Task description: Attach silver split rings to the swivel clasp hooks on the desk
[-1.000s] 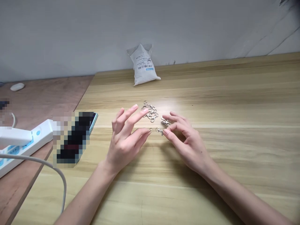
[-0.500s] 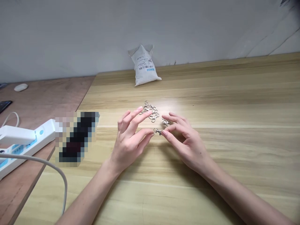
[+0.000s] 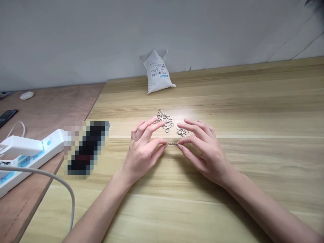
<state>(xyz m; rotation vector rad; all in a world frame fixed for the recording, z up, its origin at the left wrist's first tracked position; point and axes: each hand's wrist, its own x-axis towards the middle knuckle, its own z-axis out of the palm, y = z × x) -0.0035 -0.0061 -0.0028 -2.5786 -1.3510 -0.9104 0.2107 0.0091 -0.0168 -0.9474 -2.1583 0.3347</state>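
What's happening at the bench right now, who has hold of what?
A person's left hand and right hand meet at the fingertips over a light wooden table, pinching one small metal clasp between them. A loose pile of similar clasps lies just beyond the hands, with a few more by the right fingers. A white bag leans against the wall.

A pale wooden tabletop (image 3: pixel 253 111) meets a reddish-brown tabletop (image 3: pixel 50 104) on the left. On the pale one lie a heap of small metal clasps (image 3: pixel 165 120), a smaller cluster of clasps (image 3: pixel 182 132) just beside it, and a white labelled bag (image 3: pixel 157 71) near the wall. A blurred dark object (image 3: pixel 86 148) sits at the seam. The reddish one carries a white power strip (image 3: pixel 30 153), a grey cable (image 3: pixel 50 182), a phone (image 3: pixel 7 115) and a white mouse (image 3: pixel 26 95).
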